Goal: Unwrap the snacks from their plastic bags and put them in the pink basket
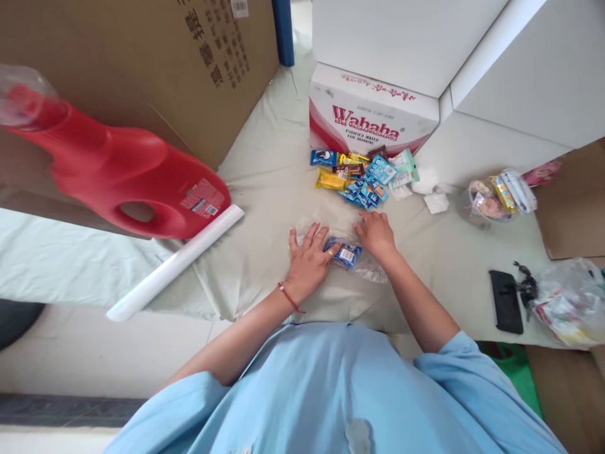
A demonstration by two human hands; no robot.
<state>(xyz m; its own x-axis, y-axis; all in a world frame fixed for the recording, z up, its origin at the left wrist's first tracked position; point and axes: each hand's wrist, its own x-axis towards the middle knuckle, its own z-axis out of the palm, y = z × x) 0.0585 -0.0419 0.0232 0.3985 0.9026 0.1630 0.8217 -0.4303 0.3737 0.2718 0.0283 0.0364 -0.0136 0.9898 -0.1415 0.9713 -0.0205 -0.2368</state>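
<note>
A small blue snack packet (347,253) lies on a sheet of clear plastic film or bag (371,270) near the front of the cloth-covered table. My left hand (308,258) rests flat with fingers spread over the plastic, its thumb touching the packet's left end. On the packet's other side, my right hand (375,234) lies on the plastic with its fingers apart, holding nothing I can see. Just beyond both hands is a pile of small snack packets (363,176) in blue, yellow, brown and pale green.
Behind the pile stands a white Wahaba carton (373,113). A large red bottle (142,176) and a white roll (177,265) lie at left by a big cardboard box (198,75). To the right are a snack tub (489,202), a black phone (505,302) and a plastic bag (570,302).
</note>
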